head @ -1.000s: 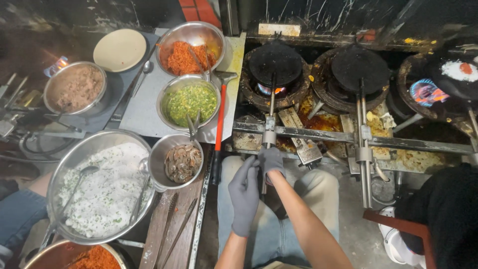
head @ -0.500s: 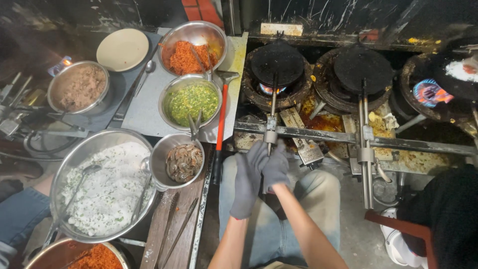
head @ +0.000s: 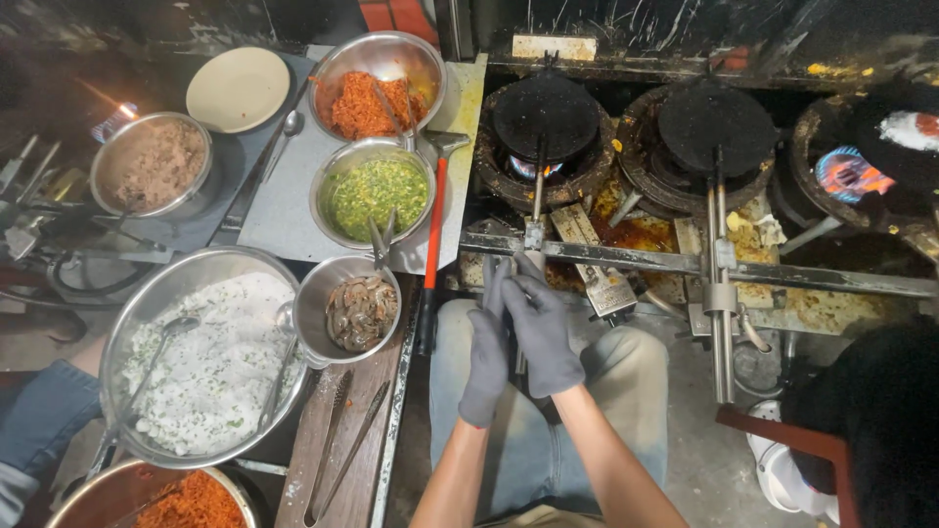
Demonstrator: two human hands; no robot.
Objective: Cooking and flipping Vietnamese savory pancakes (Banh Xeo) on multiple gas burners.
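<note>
Both gloved hands meet low in front of the stove; the left hand and the right hand are pressed together around the long metal handles of the closed round iron mould that sits over the lit left burner; the fingers are curled shut on the handle ends, though how firmly cannot be told. A second ago the left hand hung lower and apart from the right, which alone reached the handle; half a second ago the two had come together; now they sit overlapped a little higher on the handles, and the mould itself has not shifted. A second closed mould rests on the next burner, its handles untouched. To the left stand a bowl of chopped greens, a bowl of shrimp, a bowl of orange shredded filling and a wide basin of white batter; none has moved.
</note>
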